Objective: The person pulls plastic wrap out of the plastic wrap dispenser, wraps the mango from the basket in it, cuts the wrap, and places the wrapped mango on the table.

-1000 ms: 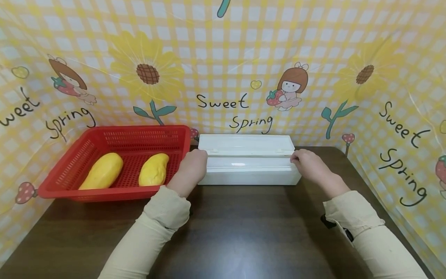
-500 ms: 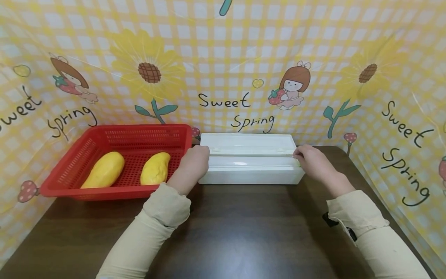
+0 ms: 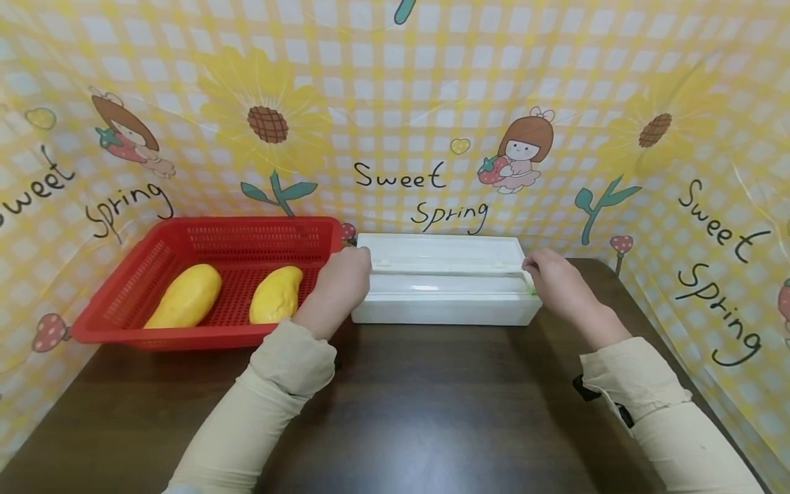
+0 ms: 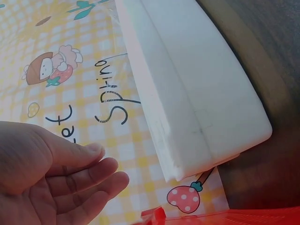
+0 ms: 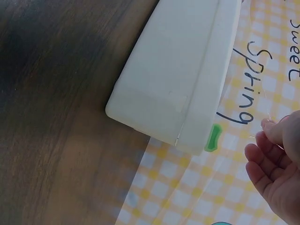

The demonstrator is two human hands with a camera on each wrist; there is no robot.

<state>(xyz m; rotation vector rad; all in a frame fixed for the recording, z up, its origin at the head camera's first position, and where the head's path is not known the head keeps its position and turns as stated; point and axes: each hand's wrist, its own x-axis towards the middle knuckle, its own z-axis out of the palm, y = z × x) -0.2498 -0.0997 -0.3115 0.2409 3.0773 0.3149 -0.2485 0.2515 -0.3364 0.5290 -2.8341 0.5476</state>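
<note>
A white cling film dispenser box point(image 3: 444, 312) stands on the table with its lid point(image 3: 438, 250) tipped back against the wall. A glossy roll of cling film point(image 3: 426, 284) lies inside. Above the left end, my left hand point(image 3: 342, 278) pinches the film's edge between thumb and fingers; the left wrist view shows the hand point(image 4: 65, 173) beside the box end. My right hand point(image 3: 558, 285) pinches the other corner above the right end. In the right wrist view, clear film creases lead to this hand point(image 5: 279, 164). A green tab point(image 5: 213, 138) sticks out at the box end.
To the left, a red plastic basket point(image 3: 204, 337) holds two yellow mangoes, one larger point(image 3: 186, 295) and one smaller point(image 3: 276, 295). A checked cloth wall point(image 3: 395, 89) closes off the back and sides of the dark wooden table point(image 3: 420, 398).
Both hands have risen a little above the box and back toward the wall, keeping their pinch. The green piece at the box's right end shows more. Basket and mangoes stay put.
</note>
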